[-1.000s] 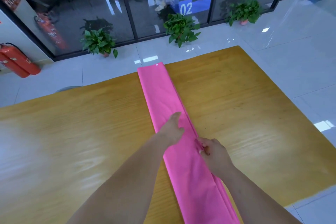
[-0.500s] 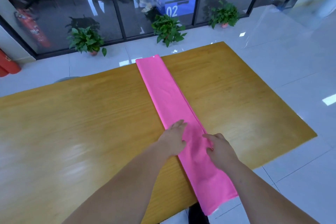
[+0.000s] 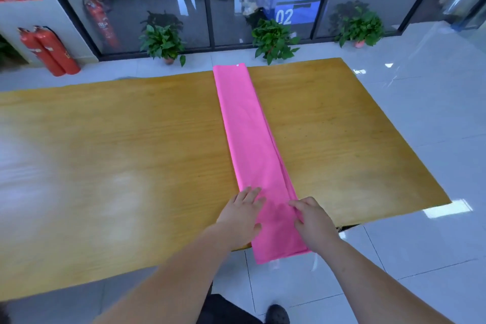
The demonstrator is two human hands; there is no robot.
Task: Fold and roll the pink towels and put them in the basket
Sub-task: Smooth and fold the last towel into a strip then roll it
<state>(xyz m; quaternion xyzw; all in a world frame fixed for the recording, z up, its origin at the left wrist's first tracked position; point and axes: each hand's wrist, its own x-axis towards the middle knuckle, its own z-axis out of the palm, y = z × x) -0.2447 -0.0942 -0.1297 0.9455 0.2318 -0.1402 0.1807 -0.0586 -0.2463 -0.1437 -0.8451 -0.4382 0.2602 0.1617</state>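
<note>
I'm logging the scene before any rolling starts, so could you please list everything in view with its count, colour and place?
pink towel: one, pink, folded into a long strip lying along the table, near end hanging over the near edge
table: one, yellow-brown wood, centre of view
potted plants: three, green, in a row beyond the table's far side
fire extinguishers: two, red, far left, standing side by side
shoe: one, dark, bottom edge of view
left hand: one, flat on the towel's left edge
right hand: one, fingers curled on the towel's right edge
</note>
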